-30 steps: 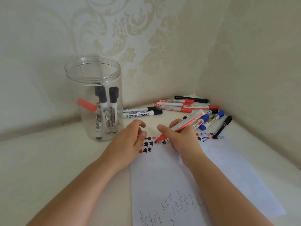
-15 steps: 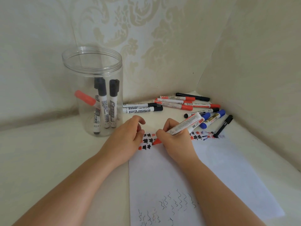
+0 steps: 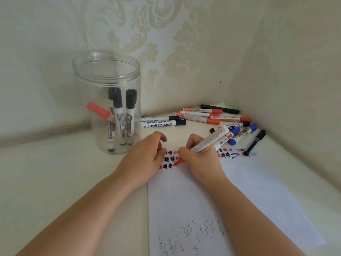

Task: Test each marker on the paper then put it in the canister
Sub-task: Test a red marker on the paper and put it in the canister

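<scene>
Red marker [image 3: 208, 143] uncapped, tip on paper [image 3: 249, 185] at far edge, among test marks: testing step. Right hand [image 3: 199, 156] pinches barrel; left hand [image 3: 145, 159], loosely curled, steadies sheet. Next, likely: cap it, drop into canister [image 3: 88, 100], left on desk [image 3: 46, 172].

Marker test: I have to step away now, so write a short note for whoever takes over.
Right hand grips an uncapped red marker, tip on the paper beside rows of red and black test marks. Left hand rests on the paper's top left corner, fingers loosely curled; whether it holds the cap cannot be told.
Done: four markers stand in the clear canister, three black-capped and one red.
Left: finish this mark, cap the marker, drop it in; then test the loose markers lying behind the paper.
</scene>
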### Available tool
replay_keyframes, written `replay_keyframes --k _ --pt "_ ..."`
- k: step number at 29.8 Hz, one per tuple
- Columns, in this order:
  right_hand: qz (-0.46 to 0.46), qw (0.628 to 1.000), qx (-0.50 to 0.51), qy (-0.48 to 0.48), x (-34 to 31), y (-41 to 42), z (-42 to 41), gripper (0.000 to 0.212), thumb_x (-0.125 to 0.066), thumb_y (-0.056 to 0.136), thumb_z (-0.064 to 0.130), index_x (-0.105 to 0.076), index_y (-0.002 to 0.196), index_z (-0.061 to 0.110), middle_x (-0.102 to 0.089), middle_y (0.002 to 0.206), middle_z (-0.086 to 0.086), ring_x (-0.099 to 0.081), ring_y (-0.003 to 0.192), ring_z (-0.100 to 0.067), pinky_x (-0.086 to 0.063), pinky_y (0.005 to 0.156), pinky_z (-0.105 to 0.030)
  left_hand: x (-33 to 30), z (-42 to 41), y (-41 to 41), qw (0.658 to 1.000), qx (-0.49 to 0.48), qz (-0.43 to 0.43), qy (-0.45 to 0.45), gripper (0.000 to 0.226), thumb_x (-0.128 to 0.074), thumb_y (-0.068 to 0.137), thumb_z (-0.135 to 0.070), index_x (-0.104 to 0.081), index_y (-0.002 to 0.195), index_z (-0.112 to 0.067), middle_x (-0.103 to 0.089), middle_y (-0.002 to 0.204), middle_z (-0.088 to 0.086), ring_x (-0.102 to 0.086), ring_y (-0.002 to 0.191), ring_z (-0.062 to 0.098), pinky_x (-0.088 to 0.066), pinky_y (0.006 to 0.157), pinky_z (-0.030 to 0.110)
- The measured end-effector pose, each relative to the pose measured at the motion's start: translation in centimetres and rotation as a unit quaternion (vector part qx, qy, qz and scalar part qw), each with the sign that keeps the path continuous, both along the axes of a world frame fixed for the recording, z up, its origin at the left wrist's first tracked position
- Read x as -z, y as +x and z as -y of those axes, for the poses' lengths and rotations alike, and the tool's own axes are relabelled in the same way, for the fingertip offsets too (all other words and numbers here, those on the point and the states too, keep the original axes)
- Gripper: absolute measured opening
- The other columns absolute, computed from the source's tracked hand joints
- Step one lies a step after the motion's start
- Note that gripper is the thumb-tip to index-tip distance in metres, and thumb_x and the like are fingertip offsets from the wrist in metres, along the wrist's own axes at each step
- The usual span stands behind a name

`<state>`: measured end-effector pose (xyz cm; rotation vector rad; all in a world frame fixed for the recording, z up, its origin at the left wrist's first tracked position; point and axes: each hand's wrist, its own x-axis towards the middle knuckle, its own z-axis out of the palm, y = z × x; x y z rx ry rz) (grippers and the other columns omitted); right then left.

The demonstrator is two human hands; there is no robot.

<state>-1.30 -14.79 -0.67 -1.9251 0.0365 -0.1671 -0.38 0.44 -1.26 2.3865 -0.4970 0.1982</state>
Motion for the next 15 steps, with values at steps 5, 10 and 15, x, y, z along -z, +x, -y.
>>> replay_keyframes --k 5,10,15 --pt "-0.011 1.000 -0.008 -0.006 -0.21 -0.07 0.02 0.019 -0.060 0.072 0.004 -0.044 0.061 0.005 -0.049 0.055 -0.007 -0.044 0.046 -0.006 -0.033 0.047 -0.021 -0.12 0.04 -0.07 1.000 0.003 -0.004 -0.001 0.020 -0.044 0.092 -0.020 -0.044 0.112 -0.020 -0.054 0.090 -0.004 -0.052 0.083 0.013 -0.034 0.066 0.025" --pt "-0.017 1.000 -0.012 -0.005 -0.22 0.06 0.16 0.022 -0.058 0.071 0.003 -0.042 0.059 0.008 -0.047 0.054 -0.010 -0.049 0.050 -0.014 -0.035 0.048 -0.024 -0.16 -0.06 -0.17 1.000 0.011 -0.014 -0.014 0.025 -0.042 0.091 -0.012 -0.043 0.115 -0.019 -0.054 0.093 -0.003 -0.053 0.086 0.014 -0.038 0.069 0.025" --pt "-0.013 0.993 0.023 0.116 -0.63 0.16 0.58 0.021 -0.061 0.078 0.005 -0.046 0.065 0.011 -0.048 0.051 0.000 -0.041 0.038 -0.002 -0.032 0.042 -0.015 -0.05 -0.42 -0.45 0.998 0.026 -0.025 -0.046 0.042 -0.037 0.087 0.002 -0.038 0.122 -0.023 -0.049 0.104 -0.010 -0.045 0.093 0.005 -0.036 0.073 0.009"
